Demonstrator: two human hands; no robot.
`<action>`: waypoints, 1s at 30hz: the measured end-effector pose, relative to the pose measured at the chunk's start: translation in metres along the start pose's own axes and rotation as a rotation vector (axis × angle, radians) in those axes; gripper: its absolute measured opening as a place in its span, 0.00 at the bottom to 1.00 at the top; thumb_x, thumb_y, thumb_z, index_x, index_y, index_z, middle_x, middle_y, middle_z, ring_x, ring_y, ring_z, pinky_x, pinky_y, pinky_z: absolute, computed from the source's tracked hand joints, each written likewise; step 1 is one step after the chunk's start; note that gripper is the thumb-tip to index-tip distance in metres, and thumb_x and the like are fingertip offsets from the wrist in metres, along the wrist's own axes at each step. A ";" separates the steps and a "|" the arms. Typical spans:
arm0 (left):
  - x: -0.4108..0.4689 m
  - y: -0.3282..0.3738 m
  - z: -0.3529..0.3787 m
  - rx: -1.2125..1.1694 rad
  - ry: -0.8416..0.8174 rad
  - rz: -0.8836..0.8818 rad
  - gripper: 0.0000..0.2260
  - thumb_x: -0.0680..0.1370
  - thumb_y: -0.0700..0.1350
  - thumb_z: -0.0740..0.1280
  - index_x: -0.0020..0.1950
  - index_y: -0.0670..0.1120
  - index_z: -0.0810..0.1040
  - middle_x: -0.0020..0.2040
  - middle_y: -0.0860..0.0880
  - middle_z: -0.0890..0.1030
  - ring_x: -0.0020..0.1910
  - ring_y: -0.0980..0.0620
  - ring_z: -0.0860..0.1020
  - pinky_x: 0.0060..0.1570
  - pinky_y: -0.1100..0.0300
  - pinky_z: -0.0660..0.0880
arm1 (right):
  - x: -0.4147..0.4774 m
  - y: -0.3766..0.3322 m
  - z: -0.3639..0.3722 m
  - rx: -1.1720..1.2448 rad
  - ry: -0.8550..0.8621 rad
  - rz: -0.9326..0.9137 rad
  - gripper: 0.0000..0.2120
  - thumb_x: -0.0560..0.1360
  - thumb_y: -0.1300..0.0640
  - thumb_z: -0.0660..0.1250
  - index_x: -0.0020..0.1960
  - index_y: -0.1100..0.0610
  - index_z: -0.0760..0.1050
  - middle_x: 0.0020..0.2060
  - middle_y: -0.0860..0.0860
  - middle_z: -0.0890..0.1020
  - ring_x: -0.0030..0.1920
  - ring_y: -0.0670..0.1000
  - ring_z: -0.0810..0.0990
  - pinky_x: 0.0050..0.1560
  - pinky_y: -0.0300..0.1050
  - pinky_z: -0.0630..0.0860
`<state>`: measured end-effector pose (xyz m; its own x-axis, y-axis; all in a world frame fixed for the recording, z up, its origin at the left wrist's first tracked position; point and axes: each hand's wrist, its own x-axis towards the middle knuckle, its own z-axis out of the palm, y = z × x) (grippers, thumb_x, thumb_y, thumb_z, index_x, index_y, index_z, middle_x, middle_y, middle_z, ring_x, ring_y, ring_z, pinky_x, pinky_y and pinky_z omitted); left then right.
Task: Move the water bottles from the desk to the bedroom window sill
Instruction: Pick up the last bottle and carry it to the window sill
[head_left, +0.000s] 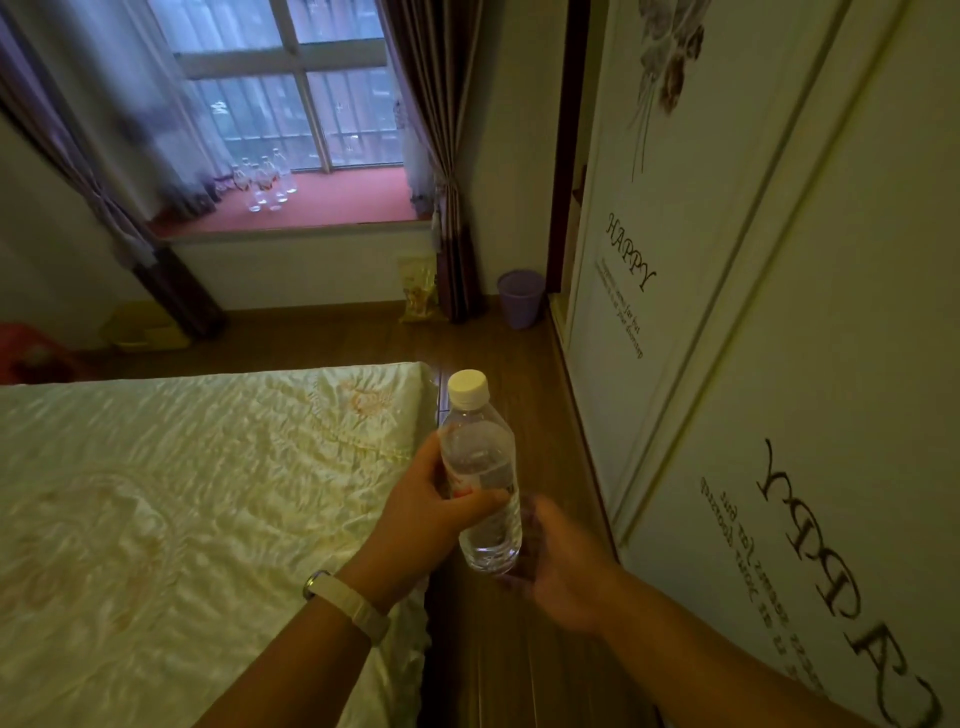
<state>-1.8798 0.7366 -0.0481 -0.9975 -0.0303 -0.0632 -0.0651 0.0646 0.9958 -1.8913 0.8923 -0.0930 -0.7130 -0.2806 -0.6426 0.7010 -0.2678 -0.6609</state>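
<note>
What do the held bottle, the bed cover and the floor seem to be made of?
Bottle: clear glossy plastic, probably; you see through it. Bed cover: satin-like fabric, shiny over its wrinkles. Floor: wood or laminate, brown with plank lines; I cannot tell which.

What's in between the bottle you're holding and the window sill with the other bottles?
Head view: past the bottle lies bare wooden floor, with the bed corner on its left, then the white wall below the window sill.

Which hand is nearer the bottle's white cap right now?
Left. The left hand grips the water bottle mid-body below the cap; the right hand is lower, at its base.
</note>
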 end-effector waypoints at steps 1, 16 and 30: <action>0.010 0.000 -0.001 0.003 -0.001 0.000 0.25 0.70 0.33 0.76 0.65 0.48 0.75 0.54 0.48 0.84 0.54 0.50 0.83 0.55 0.52 0.80 | 0.007 -0.006 -0.001 0.006 -0.011 0.003 0.15 0.81 0.48 0.59 0.56 0.55 0.80 0.48 0.57 0.85 0.47 0.56 0.81 0.43 0.49 0.77; 0.239 -0.017 -0.080 -0.070 -0.084 0.012 0.25 0.71 0.35 0.76 0.65 0.48 0.74 0.55 0.48 0.84 0.54 0.52 0.84 0.50 0.60 0.81 | 0.198 -0.125 0.065 0.011 0.045 -0.013 0.16 0.80 0.48 0.62 0.63 0.54 0.76 0.60 0.59 0.81 0.60 0.61 0.80 0.62 0.58 0.76; 0.426 0.001 -0.175 -0.005 -0.055 0.051 0.27 0.71 0.36 0.76 0.67 0.50 0.73 0.56 0.50 0.83 0.56 0.52 0.82 0.56 0.54 0.80 | 0.335 -0.238 0.162 -0.014 0.007 -0.033 0.13 0.80 0.50 0.61 0.59 0.55 0.77 0.58 0.58 0.82 0.58 0.60 0.81 0.68 0.62 0.71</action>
<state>-2.2998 0.5491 -0.0623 -0.9995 0.0277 -0.0161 -0.0144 0.0595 0.9981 -2.2948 0.7132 -0.0881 -0.7357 -0.2653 -0.6231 0.6770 -0.2636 -0.6871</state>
